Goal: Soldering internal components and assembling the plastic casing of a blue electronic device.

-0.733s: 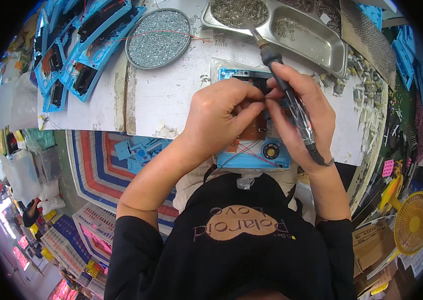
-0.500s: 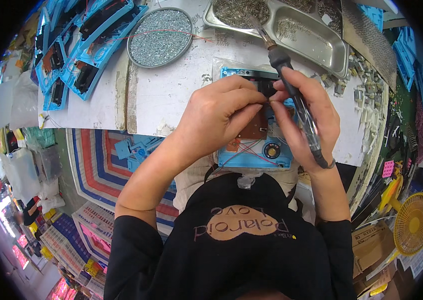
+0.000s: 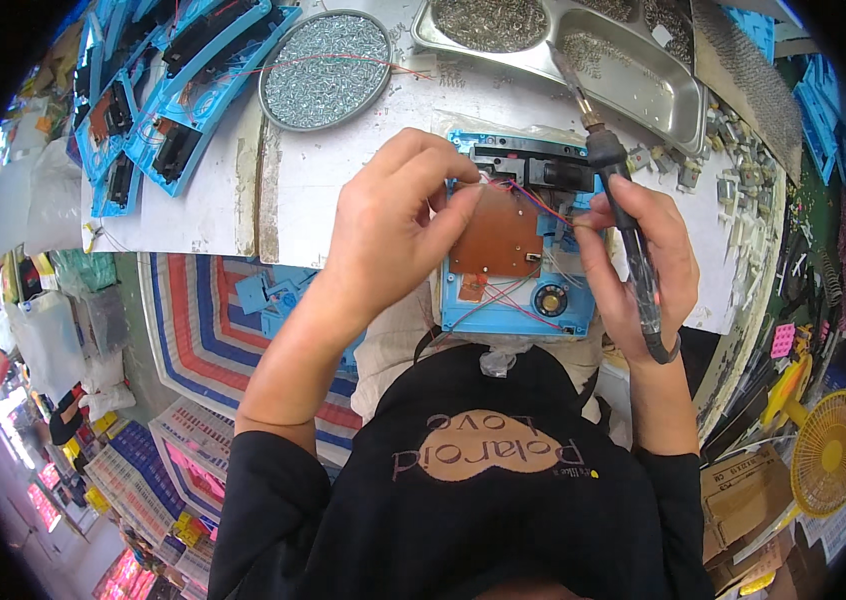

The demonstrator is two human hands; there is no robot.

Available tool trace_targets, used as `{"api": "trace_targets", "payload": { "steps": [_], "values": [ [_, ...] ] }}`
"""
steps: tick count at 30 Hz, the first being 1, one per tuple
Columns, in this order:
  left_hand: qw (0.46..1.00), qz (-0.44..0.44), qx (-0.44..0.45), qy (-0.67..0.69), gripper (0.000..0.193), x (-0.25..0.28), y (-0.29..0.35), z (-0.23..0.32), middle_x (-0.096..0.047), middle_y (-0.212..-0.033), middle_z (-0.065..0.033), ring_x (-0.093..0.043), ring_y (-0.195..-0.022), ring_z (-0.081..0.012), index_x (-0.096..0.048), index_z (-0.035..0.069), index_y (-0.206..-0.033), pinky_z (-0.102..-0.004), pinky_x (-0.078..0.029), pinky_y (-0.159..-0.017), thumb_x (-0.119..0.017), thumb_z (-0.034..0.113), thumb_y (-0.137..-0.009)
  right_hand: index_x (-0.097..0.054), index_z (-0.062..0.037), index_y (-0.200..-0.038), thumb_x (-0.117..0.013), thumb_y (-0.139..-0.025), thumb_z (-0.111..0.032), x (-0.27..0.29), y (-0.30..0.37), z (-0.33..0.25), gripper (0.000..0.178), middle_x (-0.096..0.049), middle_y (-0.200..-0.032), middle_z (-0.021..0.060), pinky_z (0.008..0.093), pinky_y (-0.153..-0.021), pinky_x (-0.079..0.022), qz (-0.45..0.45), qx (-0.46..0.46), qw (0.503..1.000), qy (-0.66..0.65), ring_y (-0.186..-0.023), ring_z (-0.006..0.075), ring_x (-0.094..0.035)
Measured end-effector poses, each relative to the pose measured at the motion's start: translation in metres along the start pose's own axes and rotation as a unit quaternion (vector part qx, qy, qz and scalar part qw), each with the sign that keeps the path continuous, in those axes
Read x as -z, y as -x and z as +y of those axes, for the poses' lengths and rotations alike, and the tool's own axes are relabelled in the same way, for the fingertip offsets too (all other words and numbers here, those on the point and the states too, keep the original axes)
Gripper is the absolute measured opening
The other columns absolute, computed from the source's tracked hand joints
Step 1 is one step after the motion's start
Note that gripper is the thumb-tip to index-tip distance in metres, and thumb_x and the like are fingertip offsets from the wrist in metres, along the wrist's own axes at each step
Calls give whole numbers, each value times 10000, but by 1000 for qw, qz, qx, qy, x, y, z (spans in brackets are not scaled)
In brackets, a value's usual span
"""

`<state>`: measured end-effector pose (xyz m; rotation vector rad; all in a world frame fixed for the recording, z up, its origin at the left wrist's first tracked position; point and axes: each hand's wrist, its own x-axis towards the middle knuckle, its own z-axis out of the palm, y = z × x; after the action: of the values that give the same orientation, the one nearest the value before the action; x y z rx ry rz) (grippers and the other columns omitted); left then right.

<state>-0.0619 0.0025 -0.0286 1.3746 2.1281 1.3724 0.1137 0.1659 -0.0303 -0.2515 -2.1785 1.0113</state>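
A blue plastic casing [image 3: 463,319] lies at the table's near edge, holding a brown circuit board [image 3: 498,235], a black part [image 3: 558,176] and a small round black speaker [image 3: 550,300]. My left hand [image 3: 393,220] is closed, thumb and forefinger pinched at thin wires by the board's upper left corner; the fingertips partly hide what they grip. In my right hand [image 3: 655,265] rests a soldering iron [image 3: 607,155], its tip pointing up and away over the steel tray. My right thumb and forefinger also pinch near the end of red and blue wires [image 3: 541,203] crossing the board.
A round dish [image 3: 328,75] of small screws stands at the far left, beside stacked blue casings [image 3: 168,150]. At the back, a steel tray [image 3: 633,85] has small metal parts in its compartments. Small metal pieces [image 3: 688,172] lie along the right. A yellow fan [image 3: 830,455] is at lower right.
My hands have moved apart: the left went leftward, the right slightly right and down with the soldering iron. The board, black part and coloured wires are now exposed.
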Motion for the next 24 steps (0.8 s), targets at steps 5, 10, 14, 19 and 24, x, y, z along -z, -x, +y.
{"api": "trace_targets", "payload": {
  "steps": [5,10,14,19,24],
  "values": [
    [995,-33,-86,48,168,-16,-9,15,-704,-1036,-118,-696,-828,-214,-739,0,-1038,-307,-562,-718,-744,-5,-870,-663,-27,-1273,-782,-752,157,-5,-2,1,565,-706,-1058,152,302,-755,-570,-8,35,999,-17,-846,217,-708],
    [987,-131,-27,89,133,-12,-22,12,-721,-949,-126,-698,-824,-256,-742,-9,-1010,-323,-552,-743,-744,6,-878,-663,-23,-1274,-789,-766,149,-6,-9,2,551,-706,-1063,156,297,-750,-577,2,43,998,-40,-857,218,-710],
    [982,-150,34,113,108,-10,-23,17,-713,-916,-117,-693,-811,-244,-737,-9,-994,-324,-543,-731,-732,4,-887,-660,-17,-1276,-790,-767,149,-9,-6,5,551,-703,-1073,160,290,-736,-581,8,9,998,-58,-852,208,-712],
    [989,-125,-55,59,93,-12,-22,10,-696,-889,-92,-684,-796,-191,-735,-16,-988,-305,-532,-708,-728,12,-900,-659,-17,-1285,-788,-770,149,-10,-9,5,556,-697,-1091,162,292,-739,-580,3,24,998,-52,-854,203,-713],
    [987,-129,35,87,90,-11,-20,14,-691,-897,-81,-679,-800,-154,-740,-19,-984,-283,-536,-707,-733,13,-901,-658,-18,-1290,-785,-774,147,-12,-8,6,556,-695,-1091,155,293,-742,-578,8,10,998,-65,-862,201,-717]
  ]
}}
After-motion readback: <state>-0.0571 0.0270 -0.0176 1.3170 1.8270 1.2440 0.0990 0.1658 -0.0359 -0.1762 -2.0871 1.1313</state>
